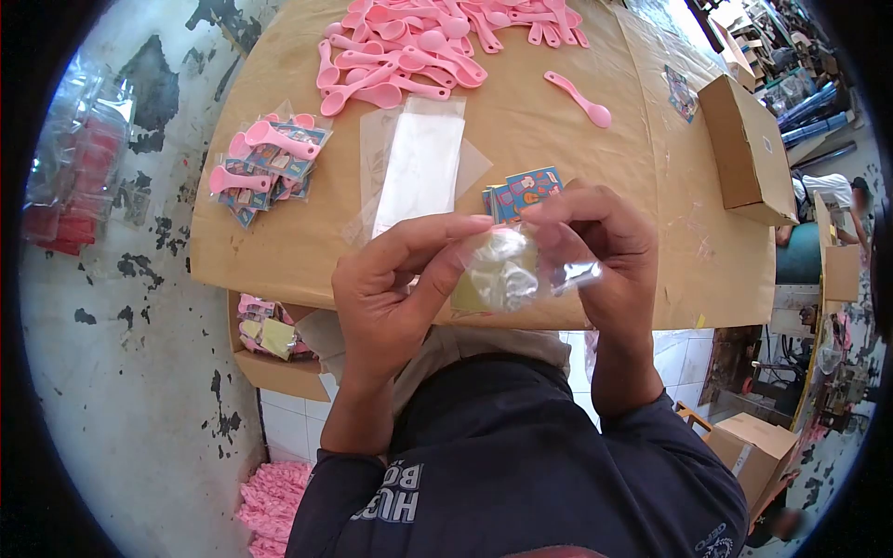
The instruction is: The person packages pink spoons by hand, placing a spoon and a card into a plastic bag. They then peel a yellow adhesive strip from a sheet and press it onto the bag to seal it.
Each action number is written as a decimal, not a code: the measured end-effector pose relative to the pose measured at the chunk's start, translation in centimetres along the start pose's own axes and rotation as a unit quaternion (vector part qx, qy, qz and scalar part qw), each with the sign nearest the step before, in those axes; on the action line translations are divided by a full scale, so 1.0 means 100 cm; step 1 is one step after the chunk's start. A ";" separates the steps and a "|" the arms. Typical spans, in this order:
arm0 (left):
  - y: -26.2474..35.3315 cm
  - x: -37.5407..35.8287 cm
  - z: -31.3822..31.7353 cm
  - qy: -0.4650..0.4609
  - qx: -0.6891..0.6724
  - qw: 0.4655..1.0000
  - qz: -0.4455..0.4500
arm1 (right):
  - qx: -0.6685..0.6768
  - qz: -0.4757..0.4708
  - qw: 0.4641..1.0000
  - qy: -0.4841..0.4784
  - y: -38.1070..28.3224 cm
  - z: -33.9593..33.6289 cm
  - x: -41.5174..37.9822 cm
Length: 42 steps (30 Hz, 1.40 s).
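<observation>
Clear plastic packet [505, 272] grasped by the fingertips of the left hand [383, 284] and right hand [616, 249] above the desk's [642, 186] near edge, presumably so its thin film is steadied

Two hands, one left hand [395, 293] and one right hand [600, 256], are holding one clear bag [507, 272]. One pink spoon [579, 99] is lying alone; dozens are forming a pile [409, 56], overlapping too much for an exact count. One cardboard box [741, 153] is standing on the table [614, 167].
</observation>
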<state>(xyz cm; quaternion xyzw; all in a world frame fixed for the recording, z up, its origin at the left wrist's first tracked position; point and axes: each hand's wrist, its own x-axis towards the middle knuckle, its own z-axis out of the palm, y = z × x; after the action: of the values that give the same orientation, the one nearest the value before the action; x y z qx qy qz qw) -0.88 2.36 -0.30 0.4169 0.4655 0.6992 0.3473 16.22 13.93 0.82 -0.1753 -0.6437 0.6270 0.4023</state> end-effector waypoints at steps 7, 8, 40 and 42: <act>-0.003 -0.004 -0.011 -0.032 0.005 0.996 0.083 | -0.115 -0.080 0.988 -0.062 -0.017 -0.004 0.003; -0.002 -0.005 -0.012 -0.032 -0.006 0.997 0.071 | -0.114 -0.080 0.988 -0.062 -0.018 -0.004 0.004; 0.017 0.034 -0.082 0.121 0.187 0.959 0.177 | -0.244 -0.074 0.966 0.049 0.005 -0.018 0.002; 0.013 0.031 -0.103 0.144 0.212 0.950 0.180 | -0.295 -0.056 0.950 0.079 0.002 -0.019 0.003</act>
<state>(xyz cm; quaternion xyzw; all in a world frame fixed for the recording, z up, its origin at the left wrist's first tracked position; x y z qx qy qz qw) -11.62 0.93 -0.58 0.4524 0.5656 0.6878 0.0483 17.35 15.40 0.52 -0.2985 -0.7752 0.3692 0.4167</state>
